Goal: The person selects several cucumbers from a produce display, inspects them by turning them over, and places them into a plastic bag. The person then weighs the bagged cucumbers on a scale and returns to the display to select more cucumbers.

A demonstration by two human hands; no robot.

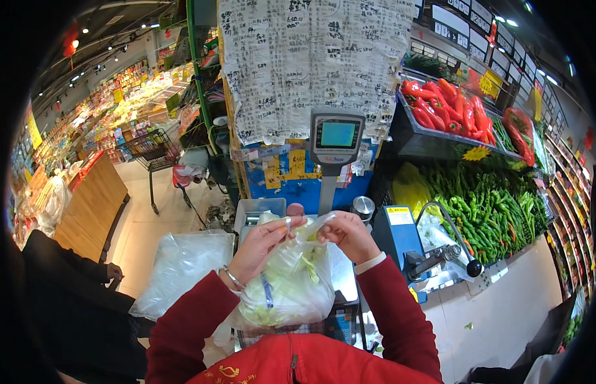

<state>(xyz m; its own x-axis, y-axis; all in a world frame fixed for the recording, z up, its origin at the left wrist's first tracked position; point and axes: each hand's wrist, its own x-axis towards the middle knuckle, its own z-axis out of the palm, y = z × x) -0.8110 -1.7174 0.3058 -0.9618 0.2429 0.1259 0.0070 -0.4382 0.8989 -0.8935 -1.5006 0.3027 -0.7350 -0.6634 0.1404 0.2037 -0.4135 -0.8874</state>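
Note:
A clear plastic bag (295, 293) of pale green leafy vegetables, with a blue band showing through, rests on the weighing scale in front of me. My left hand (264, 245) pinches the gathered top of the bag between thumb and fingertips. On the other side, my right hand (348, 237) grips another part of the bag's top, with the plastic stretched upward between my hands. The scale's metal platform (343, 276) shows to the right of the bag. Its display (337, 134) stands on a post behind. Part of the keypad (341, 324) is visible below the bag.
Flat clear plastic bags (187, 271) are stacked at left. A blue bench device (396, 230) with a ball-ended lever (473, 268) stands at right, beside green peppers (490, 211) and red peppers (447, 110). A person in dark clothing (77, 307) is at left, near a shopping cart (154, 149).

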